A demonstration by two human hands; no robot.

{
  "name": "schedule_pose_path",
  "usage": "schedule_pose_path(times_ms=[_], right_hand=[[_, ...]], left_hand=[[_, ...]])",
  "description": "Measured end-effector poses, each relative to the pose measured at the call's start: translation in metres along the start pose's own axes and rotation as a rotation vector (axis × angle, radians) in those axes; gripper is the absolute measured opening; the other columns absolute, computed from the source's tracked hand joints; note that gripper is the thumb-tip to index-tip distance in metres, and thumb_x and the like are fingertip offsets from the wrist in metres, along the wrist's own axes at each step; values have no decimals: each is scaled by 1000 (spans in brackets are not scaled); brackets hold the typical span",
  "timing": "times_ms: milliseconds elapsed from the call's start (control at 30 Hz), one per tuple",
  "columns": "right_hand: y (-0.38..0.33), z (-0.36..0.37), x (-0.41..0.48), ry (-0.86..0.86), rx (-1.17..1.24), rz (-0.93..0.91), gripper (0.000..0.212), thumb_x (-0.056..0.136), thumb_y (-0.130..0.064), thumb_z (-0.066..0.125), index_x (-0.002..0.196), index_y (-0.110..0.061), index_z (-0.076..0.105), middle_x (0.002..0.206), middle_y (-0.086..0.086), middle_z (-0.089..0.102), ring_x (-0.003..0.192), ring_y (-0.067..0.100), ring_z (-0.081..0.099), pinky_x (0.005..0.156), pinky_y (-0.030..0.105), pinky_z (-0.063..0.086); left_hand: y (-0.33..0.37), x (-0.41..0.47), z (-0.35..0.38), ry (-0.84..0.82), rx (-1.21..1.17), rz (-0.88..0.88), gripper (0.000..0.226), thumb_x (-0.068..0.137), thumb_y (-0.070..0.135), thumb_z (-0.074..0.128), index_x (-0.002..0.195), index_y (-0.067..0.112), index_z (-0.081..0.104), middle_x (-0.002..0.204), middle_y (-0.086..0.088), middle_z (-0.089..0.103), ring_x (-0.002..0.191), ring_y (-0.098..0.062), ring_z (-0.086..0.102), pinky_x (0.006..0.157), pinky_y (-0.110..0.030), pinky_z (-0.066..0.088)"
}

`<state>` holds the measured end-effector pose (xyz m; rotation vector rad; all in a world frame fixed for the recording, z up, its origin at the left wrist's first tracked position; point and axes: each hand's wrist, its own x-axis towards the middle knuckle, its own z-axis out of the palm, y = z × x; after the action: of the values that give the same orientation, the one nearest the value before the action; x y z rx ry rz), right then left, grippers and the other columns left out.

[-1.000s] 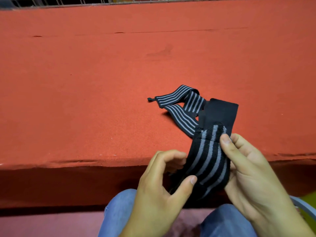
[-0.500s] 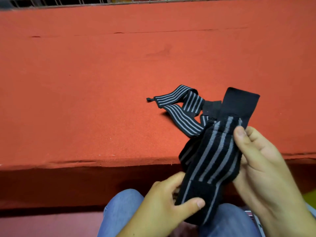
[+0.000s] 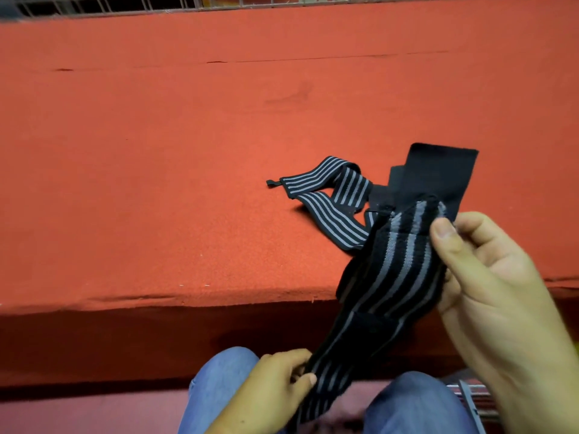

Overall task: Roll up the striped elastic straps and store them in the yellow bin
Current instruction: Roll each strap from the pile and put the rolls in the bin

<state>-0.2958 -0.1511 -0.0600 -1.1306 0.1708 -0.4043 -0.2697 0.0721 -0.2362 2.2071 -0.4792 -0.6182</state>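
Above the knees (image 3: 219, 380), the striped strap (image 3: 398, 270) stretches longer — left hand (image 3: 269, 393) has slid down to pinch its lower end, right hand (image 3: 488, 292) grips the top. Straightened, not yet rolled — a second strap (image 3: 322, 195) lies on the red mat (image 3: 156, 183).

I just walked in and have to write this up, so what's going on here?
A seated person holds a striped elastic strap stretched between both hands above their knees. The right hand grips its upper part, near the plain black end; the left hand pinches the lower end. It is not yet rolled. A second strap lies loosely folded on the red surface beyond.
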Motion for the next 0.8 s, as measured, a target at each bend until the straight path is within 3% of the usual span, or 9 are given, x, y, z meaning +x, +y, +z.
schedule_pose_path(times_ms=[100, 167, 233, 300, 433, 567, 633, 800], right_hand=[[3, 0, -3, -4, -21, 27, 3, 81, -20, 66, 81, -21, 63, 58, -8, 64, 46, -4, 56, 42, 6, 41], [8, 0, -5, -30, -36, 45, 13, 77, -24, 70, 86, -18, 63, 56, -9, 62, 45, -5, 55, 42, 6, 40], [14, -2, -4, -63, -44, 57, 28, 68, -33, 80, 90, -19, 68, 65, -6, 70, 55, -3, 62, 50, 7, 47], [20, -4, -2, -105, -42, 77, 44, 62, -42, 94, 97, -25, 73, 87, 2, 79, 71, 4, 72, 61, 14, 56], [27, -3, -4, -135, -24, 139, 64, 55, -54, 99, 109, -29, 74, 104, 12, 80, 84, 15, 77, 70, 22, 60], [35, -2, -7, -114, -11, 136, 55, 69, -43, 92, 115, -24, 70, 110, 16, 79, 91, 20, 77, 76, 24, 61], [43, -2, -8, -64, -91, 83, 56, 65, -51, 96, 110, -28, 71, 112, 9, 78, 95, 14, 74, 81, 21, 59], [51, 2, -12, 65, -417, -131, 18, 79, -40, 77, 94, -31, 78, 108, -9, 77, 97, 7, 70, 85, 14, 51]], left_hand=[[6, -1, -4, 151, -73, 49, 31, 86, 16, 61, 108, 35, 70, 101, 19, 73, 98, -2, 69, 91, -24, 52], [26, -2, -17, 295, -182, 82, 27, 93, 11, 63, 104, 35, 71, 102, 17, 74, 100, -5, 69, 88, -18, 49], [55, -7, -38, 388, -327, 119, 13, 98, 29, 64, 104, 38, 71, 105, 16, 74, 103, -7, 69, 89, -19, 50], [83, -14, -56, 406, -435, 203, 22, 92, 52, 58, 110, 46, 68, 112, 16, 74, 109, -8, 68, 95, -25, 52], [127, -23, -72, 311, -550, 342, 31, 86, 50, 63, 115, 42, 69, 111, 8, 73, 104, -6, 69, 90, -27, 56], [146, -22, -67, 335, -593, 349, 21, 80, 35, 74, 101, 34, 73, 87, 9, 71, 77, -4, 62, 73, -21, 55], [150, -22, -62, 413, -604, 334, 17, 79, 25, 77, 94, 33, 72, 77, 14, 67, 69, -2, 57, 66, -20, 53], [156, -23, -52, 538, -648, 301, 20, 74, 20, 79, 86, 35, 71, 73, 11, 70, 63, -2, 59, 62, -17, 53]])
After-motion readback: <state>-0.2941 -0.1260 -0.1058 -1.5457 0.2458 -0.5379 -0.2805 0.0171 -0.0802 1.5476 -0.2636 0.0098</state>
